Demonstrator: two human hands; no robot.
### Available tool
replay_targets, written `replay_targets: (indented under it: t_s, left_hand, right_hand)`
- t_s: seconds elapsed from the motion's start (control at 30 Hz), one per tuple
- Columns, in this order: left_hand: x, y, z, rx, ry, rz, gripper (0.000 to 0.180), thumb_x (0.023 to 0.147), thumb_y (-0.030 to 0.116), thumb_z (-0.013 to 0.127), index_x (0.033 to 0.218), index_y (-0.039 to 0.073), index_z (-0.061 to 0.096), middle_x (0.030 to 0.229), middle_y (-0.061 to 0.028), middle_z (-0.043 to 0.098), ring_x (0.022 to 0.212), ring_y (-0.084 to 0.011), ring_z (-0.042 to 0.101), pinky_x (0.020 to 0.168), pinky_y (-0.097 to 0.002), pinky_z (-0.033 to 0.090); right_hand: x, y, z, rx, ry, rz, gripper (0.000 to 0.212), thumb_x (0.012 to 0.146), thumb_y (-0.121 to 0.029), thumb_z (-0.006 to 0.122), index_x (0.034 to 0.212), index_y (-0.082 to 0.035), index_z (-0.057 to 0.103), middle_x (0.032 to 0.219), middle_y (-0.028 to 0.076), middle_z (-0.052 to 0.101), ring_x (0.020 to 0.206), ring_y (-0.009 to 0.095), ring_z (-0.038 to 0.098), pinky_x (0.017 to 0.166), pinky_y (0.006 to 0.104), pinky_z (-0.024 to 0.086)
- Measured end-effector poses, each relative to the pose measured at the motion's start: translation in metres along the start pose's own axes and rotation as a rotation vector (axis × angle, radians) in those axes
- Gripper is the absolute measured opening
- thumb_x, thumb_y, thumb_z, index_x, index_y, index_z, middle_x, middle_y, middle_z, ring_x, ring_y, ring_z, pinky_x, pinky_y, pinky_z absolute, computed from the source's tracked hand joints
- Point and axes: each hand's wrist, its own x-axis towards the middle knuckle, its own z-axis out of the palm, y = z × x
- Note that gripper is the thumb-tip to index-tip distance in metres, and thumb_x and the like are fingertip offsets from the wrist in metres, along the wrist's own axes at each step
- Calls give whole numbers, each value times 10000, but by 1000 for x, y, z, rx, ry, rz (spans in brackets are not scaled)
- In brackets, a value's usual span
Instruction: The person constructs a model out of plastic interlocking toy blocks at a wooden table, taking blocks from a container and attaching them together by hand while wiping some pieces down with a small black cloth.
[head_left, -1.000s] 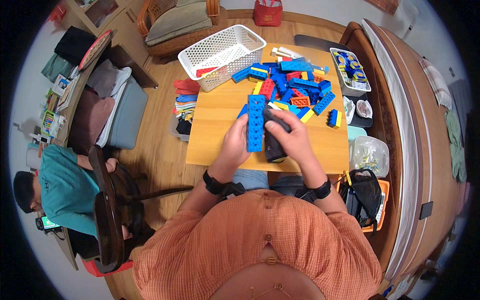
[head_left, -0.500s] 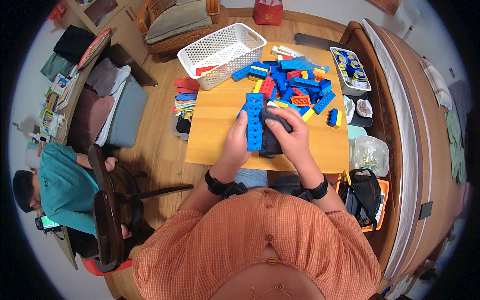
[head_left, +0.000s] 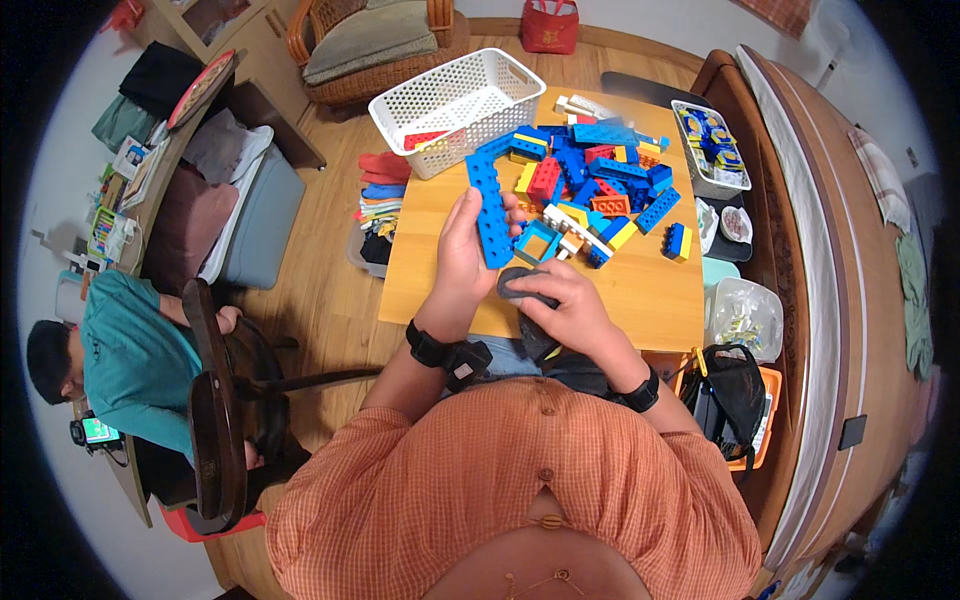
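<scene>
My left hand (head_left: pixel 462 245) is closed around a long blue toy brick (head_left: pixel 489 213), tilted above the table's near part with its studs showing. Just below and to the right, my right hand (head_left: pixel 568 305) grips a dark grey cloth (head_left: pixel 535 325), which hangs down past the table's near edge. Cloth and brick are slightly apart. Beyond my hands lies a heap of toy bricks (head_left: pixel 600 172), mostly blue, with red, yellow, white and orange ones among them. A blue-and-yellow brick stack (head_left: pixel 678 242) stands apart at the heap's right.
On the wooden table (head_left: pixel 420 270), a white perforated basket (head_left: pixel 398 115) at the far left holds a red brick. A basket of blue-and-yellow packets (head_left: pixel 715 175) stands past the right edge. Folded clothes (head_left: pixel 382 200) are stacked at the left. A person in teal (head_left: pixel 135 350) sits farther left.
The cloth has come away from the brick, and my right hand has drawn it down toward me. My left hand has moved slightly left and up, tilting the brick.
</scene>
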Motion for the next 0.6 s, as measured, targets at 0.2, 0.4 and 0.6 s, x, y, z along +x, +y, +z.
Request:
replay_targets:
  t_s: [0.2, 0.4, 0.6]
  left_hand:
    - [-17, -21, 12, 227, -21, -3, 354, 1025, 199, 549, 1312, 3, 483, 1177, -105, 611, 1057, -175, 614, 922, -320, 501]
    - [-16, -6, 25, 142, 47, 8, 352, 1057, 315, 484, 1267, 38, 539, 1133, -73, 622, 987, -174, 630, 871, -322, 514]
    - [-9, 4, -5, -3, 158, -125, 429, 1032, 420, 511, 1268, 63, 537, 956, -56, 593, 821, -163, 601, 657, -289, 510]
  right_hand:
    - [48, -21, -32, -85, 295, -41, 205, 808, -78, 730, 1012, -74, 749, 903, 112, 678, 828, 258, 640, 739, 348, 520]
    - [41, -15, -14, -182, 66, -92, 213, 806, -121, 734, 1018, -130, 744, 922, 99, 653, 869, 292, 654, 740, 376, 545]
    - [10, -14, 4, -142, -68, -104, 226, 789, -121, 746, 1009, -170, 746, 938, 82, 642, 852, 287, 656, 723, 372, 541]
